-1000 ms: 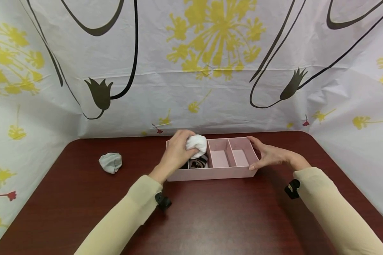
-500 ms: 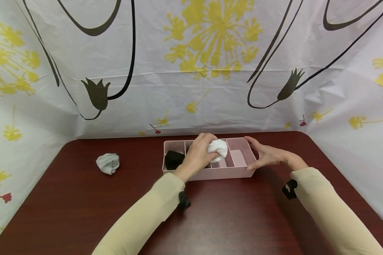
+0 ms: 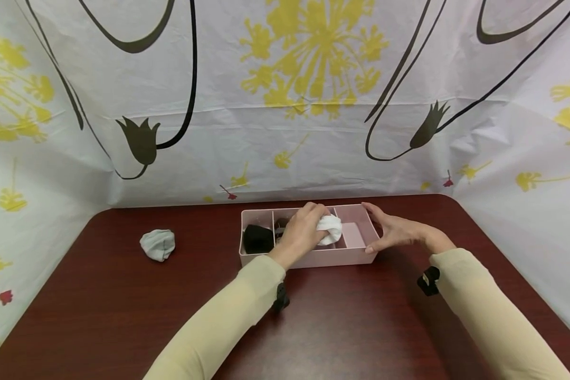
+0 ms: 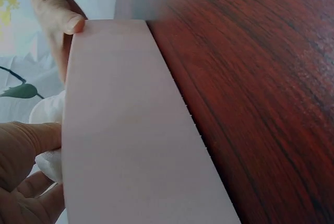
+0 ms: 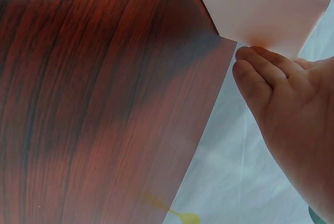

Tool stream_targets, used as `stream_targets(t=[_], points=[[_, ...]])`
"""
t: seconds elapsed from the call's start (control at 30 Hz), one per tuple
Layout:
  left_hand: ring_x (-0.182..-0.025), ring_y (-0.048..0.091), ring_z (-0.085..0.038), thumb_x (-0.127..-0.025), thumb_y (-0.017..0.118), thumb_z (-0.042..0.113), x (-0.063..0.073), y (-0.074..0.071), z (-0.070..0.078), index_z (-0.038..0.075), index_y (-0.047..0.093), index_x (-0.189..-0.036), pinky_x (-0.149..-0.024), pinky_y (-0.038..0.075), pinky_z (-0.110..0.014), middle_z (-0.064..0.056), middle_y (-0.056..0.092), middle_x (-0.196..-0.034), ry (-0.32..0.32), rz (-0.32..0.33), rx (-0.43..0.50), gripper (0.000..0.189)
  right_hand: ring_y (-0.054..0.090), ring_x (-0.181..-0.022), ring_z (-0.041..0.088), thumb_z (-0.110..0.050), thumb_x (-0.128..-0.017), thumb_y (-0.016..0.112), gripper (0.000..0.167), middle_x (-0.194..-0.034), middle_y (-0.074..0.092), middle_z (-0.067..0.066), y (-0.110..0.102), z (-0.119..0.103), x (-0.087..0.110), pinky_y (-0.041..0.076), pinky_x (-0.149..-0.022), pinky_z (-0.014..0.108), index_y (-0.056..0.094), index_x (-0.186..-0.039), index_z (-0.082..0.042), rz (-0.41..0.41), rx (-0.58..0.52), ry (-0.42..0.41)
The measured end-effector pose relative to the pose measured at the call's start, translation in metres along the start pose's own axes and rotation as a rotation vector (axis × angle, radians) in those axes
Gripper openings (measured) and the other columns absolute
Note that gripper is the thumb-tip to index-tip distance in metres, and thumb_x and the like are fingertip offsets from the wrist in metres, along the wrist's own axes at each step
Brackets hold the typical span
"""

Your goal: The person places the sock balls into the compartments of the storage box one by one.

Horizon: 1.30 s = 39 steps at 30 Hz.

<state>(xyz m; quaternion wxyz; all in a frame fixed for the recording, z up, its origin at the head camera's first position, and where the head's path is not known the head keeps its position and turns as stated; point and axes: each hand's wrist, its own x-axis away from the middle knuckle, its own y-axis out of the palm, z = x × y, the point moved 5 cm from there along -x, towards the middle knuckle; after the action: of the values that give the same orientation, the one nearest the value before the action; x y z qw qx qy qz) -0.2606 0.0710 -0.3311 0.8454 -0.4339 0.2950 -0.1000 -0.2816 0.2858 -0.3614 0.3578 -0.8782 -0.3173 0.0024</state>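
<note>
My left hand (image 3: 304, 230) holds a white balled-up sock (image 3: 330, 229) down in the third compartment from the left of a pink divided box (image 3: 332, 257). In the left wrist view, thumb and fingers pinch the white sock (image 4: 48, 110) behind the box's long wall (image 4: 125, 119). My right hand (image 3: 402, 232) grips the box's right end, thumb on the front corner and fingertips at the back corner. A black balled-up sock (image 3: 258, 239) lies in the leftmost compartment. Beside it, a dark patterned sock (image 3: 280, 228) is partly hidden by my left hand.
A light grey balled-up sock (image 3: 158, 244) lies on the dark red-brown table (image 3: 123, 306), left of the box. The rightmost compartment (image 3: 353, 234) shows its bare floor. A patterned cloth (image 3: 285, 132) hangs behind the table and at its sides.
My left hand has moved right with the white sock, from above the second compartment into the third, and lowered it. The black sock has come into view. My right hand stays on the box.
</note>
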Motion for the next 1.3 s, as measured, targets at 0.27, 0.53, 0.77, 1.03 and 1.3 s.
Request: stream_targets(t=[0.27,0.53,0.77,1.03,1.3], points=[[-0.093,0.062,-0.021,-0.077,0.077,0.017,-0.003,0.007,0.002,0.013,0.063,-0.104,-0.075,0.051,-0.031,-0.005,0.063,-0.102,0.001,-0.029,-0.123,0.031,0.015,-0.136,0.041,-0.021,-0.071,0.081,0.118,-0.15,0.01,0.028,0.0,0.001,-0.001,0.018,-0.106,0.06,-0.007,-0.147,0.001,0.0,-0.004,0.006],[-0.095,0.061,-0.019,-0.074,0.077,0.021,-0.005,0.013,0.006,0.017,0.063,-0.099,-0.068,0.053,-0.033,-0.001,0.064,-0.101,-0.031,-0.05,-0.327,0.028,0.015,-0.136,0.041,-0.02,-0.072,0.081,0.118,-0.15,0.009,0.029,0.0,0.001,-0.001,0.018,-0.106,0.06,-0.009,-0.147,0.002,-0.004,-0.03,0.002],[-0.098,0.062,-0.019,-0.075,0.077,0.025,-0.006,0.02,0.006,0.017,0.064,-0.102,-0.071,0.054,-0.034,0.001,0.067,-0.108,-0.057,-0.086,-0.4,0.032,0.015,-0.136,0.041,-0.02,-0.073,0.08,0.119,-0.15,0.01,0.029,0.001,0.001,-0.001,0.022,-0.105,0.06,-0.01,-0.147,0.002,-0.012,-0.04,0.004],[-0.103,0.061,-0.018,-0.077,0.077,0.029,-0.008,0.026,0.006,0.017,0.067,-0.103,-0.085,0.051,-0.031,0.002,0.068,-0.105,-0.091,-0.162,-0.45,0.03,0.014,-0.135,0.043,-0.016,-0.073,0.08,0.118,-0.149,0.01,0.031,0.002,0.0,-0.001,0.025,-0.104,0.057,-0.01,-0.146,0.003,-0.023,-0.067,-0.014],[-0.097,0.06,-0.016,-0.077,0.077,0.036,-0.008,0.027,0.007,0.018,0.067,-0.099,-0.083,0.05,-0.028,0.003,0.068,-0.099,-0.076,-0.171,-0.484,0.03,0.015,-0.136,0.042,-0.019,-0.073,0.08,0.118,-0.15,0.01,0.029,0.001,0.002,-0.001,0.028,-0.104,0.055,-0.011,-0.146,0.002,-0.025,-0.076,0.004]])
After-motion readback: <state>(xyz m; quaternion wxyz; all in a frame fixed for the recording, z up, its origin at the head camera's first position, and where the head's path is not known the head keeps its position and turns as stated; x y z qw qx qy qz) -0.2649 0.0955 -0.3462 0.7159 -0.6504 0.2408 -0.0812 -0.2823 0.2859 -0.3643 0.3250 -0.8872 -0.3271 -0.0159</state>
